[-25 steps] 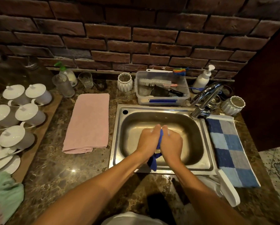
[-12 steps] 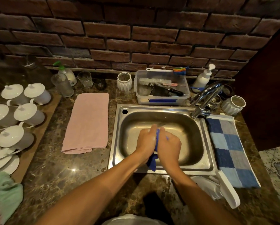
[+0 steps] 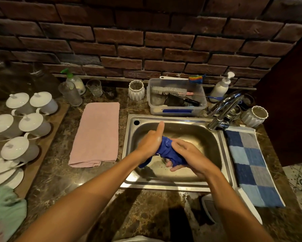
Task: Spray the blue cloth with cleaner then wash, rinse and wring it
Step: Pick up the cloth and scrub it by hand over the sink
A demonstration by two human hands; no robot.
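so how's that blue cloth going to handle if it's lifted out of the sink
Probably floppy: the small blue cloth bunches and sags between the left hand and right hand. Likely wet, so heavier than it looks and apt to drip into the steel sink. Unlikely to slip from a firm grip.

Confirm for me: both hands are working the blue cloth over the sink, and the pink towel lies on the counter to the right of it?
Not quite. The head view shows the pink towel left of the sink; the rest holds: both hands hold the blue cloth over it.
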